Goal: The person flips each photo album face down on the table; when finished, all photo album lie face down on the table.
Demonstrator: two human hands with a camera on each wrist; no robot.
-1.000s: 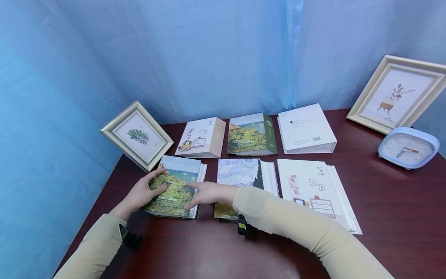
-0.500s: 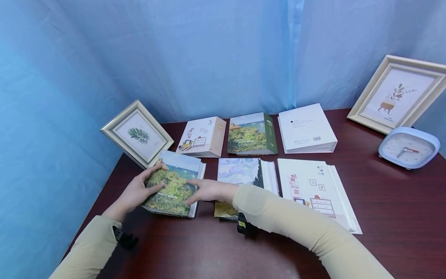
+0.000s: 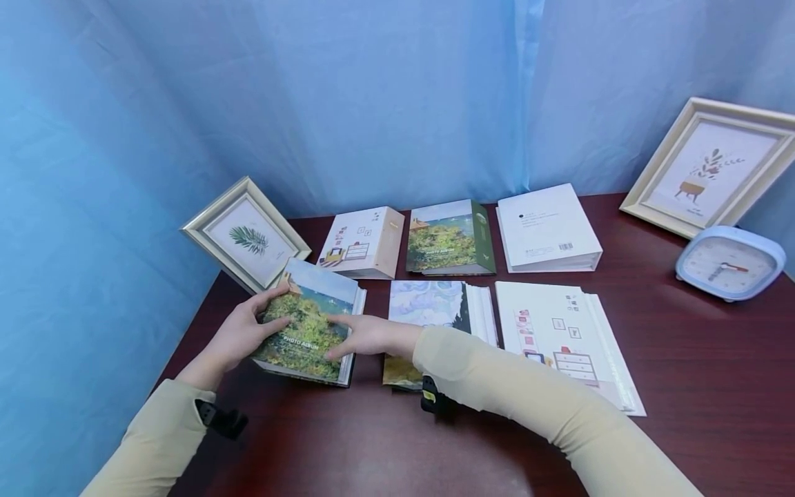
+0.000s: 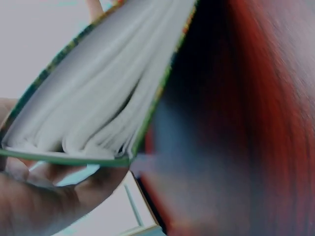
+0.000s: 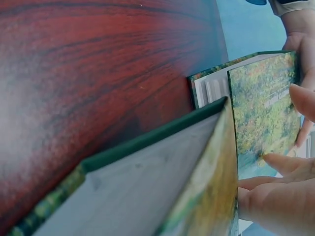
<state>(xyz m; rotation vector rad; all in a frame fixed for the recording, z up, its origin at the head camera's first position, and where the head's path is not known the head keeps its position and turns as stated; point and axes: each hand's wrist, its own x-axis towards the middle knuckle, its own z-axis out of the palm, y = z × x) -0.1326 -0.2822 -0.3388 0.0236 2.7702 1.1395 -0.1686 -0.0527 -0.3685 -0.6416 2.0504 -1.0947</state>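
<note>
Near-left part of the dark red bench (image 3: 714, 386): green photo album (image 3: 310, 324) with a painted landscape cover, lifted along its left edge, tilted, right side down on the wood. Left hand (image 3: 239, 338) gripping that raised left edge, thumb lying over the cover, fingers curled underneath; from the left wrist view, white page block fanned slightly between green boards (image 4: 93, 108), palm below it. Right hand (image 3: 366, 336) reaching across from the right, fingers fairly straight and resting flat on the cover near its right edge; fingertips (image 5: 300, 101) touching the painted cover in the right wrist view.

Just right of it, touching or nearly so, a second album with swirling sky cover (image 3: 425, 307), partly under the right sleeve. Further right, a white album with a drawer sketch (image 3: 562, 338), lying flat, pages showing along its right side.

Back row, from left: small cream album box (image 3: 360, 241), green landscape album box (image 3: 450, 238), white box with barcode (image 3: 546, 228). Leaf print frame (image 3: 245, 235) leaning at the back left, just behind the held album. Larger cream frame with plant print (image 3: 711, 166) leaning at the far right, pale blue clock (image 3: 729, 264) in front of it. Blue curtain (image 3: 373, 103) behind everything
</note>
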